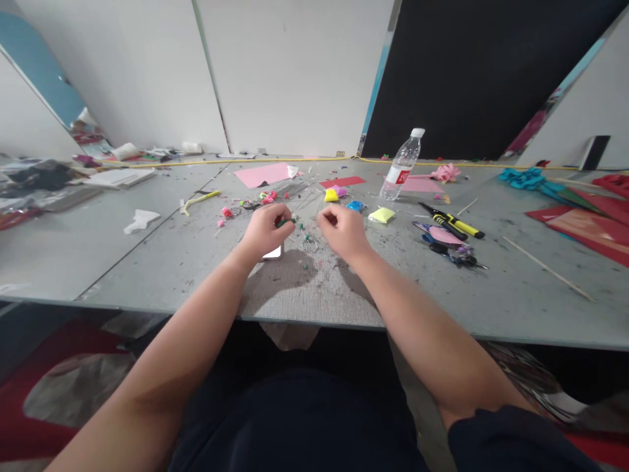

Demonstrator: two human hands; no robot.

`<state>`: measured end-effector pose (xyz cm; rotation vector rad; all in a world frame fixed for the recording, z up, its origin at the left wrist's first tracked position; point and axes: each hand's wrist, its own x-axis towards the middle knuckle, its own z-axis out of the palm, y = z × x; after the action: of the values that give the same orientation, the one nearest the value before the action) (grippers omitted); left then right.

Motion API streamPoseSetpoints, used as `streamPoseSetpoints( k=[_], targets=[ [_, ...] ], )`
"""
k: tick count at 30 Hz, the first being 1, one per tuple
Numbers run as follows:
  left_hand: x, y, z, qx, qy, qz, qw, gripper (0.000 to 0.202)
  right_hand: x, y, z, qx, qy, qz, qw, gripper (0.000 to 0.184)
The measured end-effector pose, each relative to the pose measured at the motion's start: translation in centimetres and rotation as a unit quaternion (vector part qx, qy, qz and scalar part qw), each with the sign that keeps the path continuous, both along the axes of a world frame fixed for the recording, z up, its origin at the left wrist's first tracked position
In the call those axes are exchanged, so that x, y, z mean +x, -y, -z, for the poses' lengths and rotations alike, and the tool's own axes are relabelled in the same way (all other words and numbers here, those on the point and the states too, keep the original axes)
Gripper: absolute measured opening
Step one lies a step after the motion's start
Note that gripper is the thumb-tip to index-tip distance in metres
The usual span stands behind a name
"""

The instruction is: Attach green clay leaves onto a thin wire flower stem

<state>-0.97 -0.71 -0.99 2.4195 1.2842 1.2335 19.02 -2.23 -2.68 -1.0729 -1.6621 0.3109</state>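
My left hand [266, 229] hovers over the grey table [147, 262] with its fingers pinched on a small green piece [285, 223]. A white phone [273, 252] lies partly hidden under that hand. My right hand [343, 231] is curled closed a short way to the right; whatever it holds is too small to make out. Between and just beyond the hands lie small green bits and a thin wire coil [309, 246]. Tiny pink flowers [227, 212] sit to the left of the hands.
A plastic water bottle [401, 165] stands behind right. Yellow-black pliers [452, 223], scissors [449, 252], clay lumps in yellow [331, 195] and blue [354, 206], pink paper [265, 174], red sheets [590, 226], a wooden stick [545, 267] and clutter at far left lie around.
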Motion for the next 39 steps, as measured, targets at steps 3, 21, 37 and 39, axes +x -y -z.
streamPoseSetpoints(
  k=[3,21,37,39],
  targets=[
    [-0.6,-0.5,0.0,-0.007,0.033,-0.072,0.997,0.009,0.5,-0.3,0.0,-0.021,-0.059,0.008,0.998,0.015],
    [-0.2,-0.5,0.3,-0.155,0.073,0.023,0.985,0.013,-0.4,0.0,0.3,-0.034,0.001,-0.074,0.997,0.013],
    [0.7,-0.3,1.3,-0.028,-0.025,0.07,0.997,0.012,-0.3,-0.3,0.7,-0.065,0.058,-0.046,0.995,0.011],
    [0.7,-0.4,1.3,-0.014,-0.024,0.073,0.997,0.011,-0.2,-0.2,0.6,-0.057,0.057,-0.053,0.995,0.011]
  ],
)
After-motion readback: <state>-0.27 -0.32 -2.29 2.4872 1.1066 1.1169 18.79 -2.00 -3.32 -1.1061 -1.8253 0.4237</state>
